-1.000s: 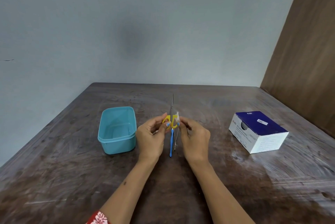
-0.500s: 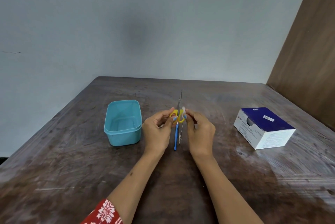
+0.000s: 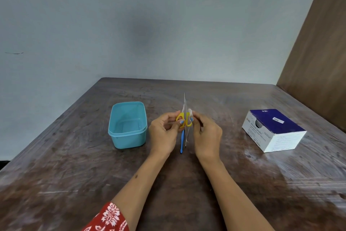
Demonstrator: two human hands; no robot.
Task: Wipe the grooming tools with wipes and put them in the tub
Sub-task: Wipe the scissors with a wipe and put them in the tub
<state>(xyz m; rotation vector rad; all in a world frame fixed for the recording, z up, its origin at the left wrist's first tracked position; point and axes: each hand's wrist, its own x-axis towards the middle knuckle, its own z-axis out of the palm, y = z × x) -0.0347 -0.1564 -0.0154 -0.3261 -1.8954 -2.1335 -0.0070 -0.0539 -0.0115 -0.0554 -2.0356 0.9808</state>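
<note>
Head view: both hands meet over the middle of the table (image 3: 187, 184), holding one tool between them.
Left hand (image 3: 164, 133): fingers pinch the yellow handles of the scissors (image 3: 184, 118), blades pointing toward the far edge.
Right hand (image 3: 206, 135): fingertips pinch a white wipe (image 3: 190, 112) against the scissors near the handles.
Other tools: a blue-handled tool (image 3: 181, 142) and a thin metal one (image 3: 186, 137) lie on the table between the hands; what they are is too small to tell.
Tub (image 3: 128, 133): left of the hands, open, nothing seen inside.
Box (image 3: 273, 129): wipe box near the right edge, well apart from the hands.
Progress: early, by my judgement; scissors being wiped, nothing in the tub yet, two more tools left to clean and store.
</note>
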